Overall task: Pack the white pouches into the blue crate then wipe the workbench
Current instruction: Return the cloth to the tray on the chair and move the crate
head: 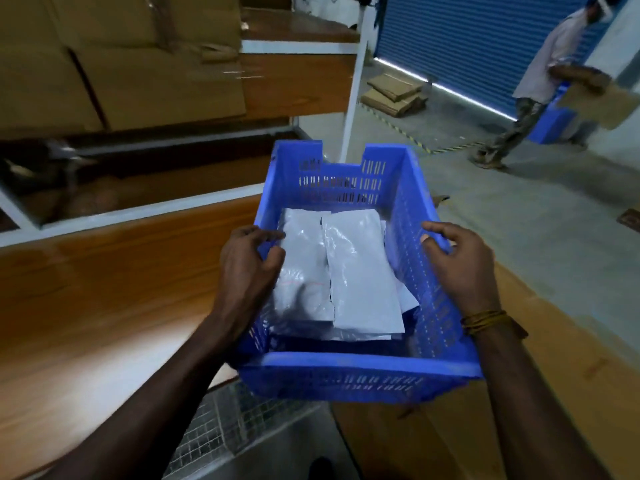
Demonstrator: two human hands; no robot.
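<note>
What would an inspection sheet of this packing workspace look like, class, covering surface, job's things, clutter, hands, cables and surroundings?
Surface: glossy brown wooden workbench, bare where visible.
Job's things: blue slotted plastic crate holds several flat white plastic pouches, overlapping.
Clutter: nothing seen on the bench.
Hands: left hand curls over the crate's left rim, fingertips touching a pouch; right hand grips the right rim, yellow thread band on the wrist.
Cables: nothing seen.
Surroundings: brown cardboard boxes on shelving, flattened cardboard on the floor, blue roller shutter, another person carrying cardboard.
</note>
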